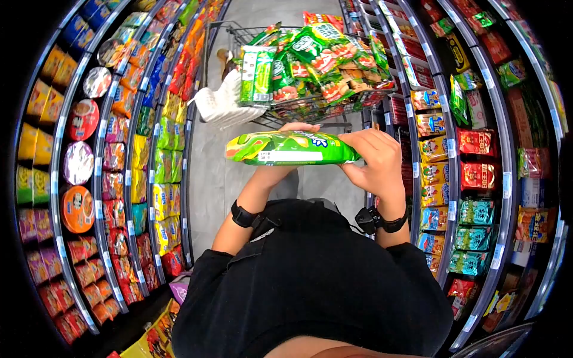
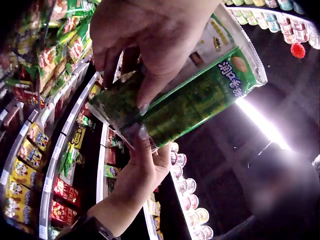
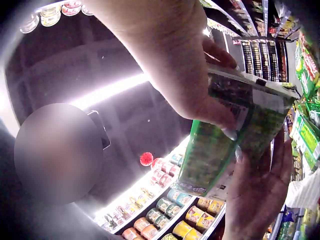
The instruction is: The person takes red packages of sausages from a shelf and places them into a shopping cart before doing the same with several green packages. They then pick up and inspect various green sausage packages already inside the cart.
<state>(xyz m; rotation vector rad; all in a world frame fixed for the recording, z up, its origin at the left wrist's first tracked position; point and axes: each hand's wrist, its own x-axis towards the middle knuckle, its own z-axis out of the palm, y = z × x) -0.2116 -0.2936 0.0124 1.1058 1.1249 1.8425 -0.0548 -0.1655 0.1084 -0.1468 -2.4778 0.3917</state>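
A green snack packet (image 1: 298, 149) with a white label strip is held up in front of my body in the head view, both hands on it. My right hand (image 1: 379, 152) grips its right end, thumb underneath and fingers over the top edge. Mostly behind the packet in that view, my left hand (image 2: 155, 35) holds it with the thumb pressed on its back. Both wrist views show the two thumbs nearly meeting at the packet's back seam. Through the clear part of the wrapper (image 3: 215, 155), greenish contents show.
Ahead stands a wire shopping cart (image 1: 310, 107) heaped with green and red snack packets (image 1: 316, 51). White knitted cloth (image 1: 230, 107) hangs on its left corner. Stocked shelves (image 1: 122, 149) line the left side of the aisle, and more shelves (image 1: 456, 179) line the right.
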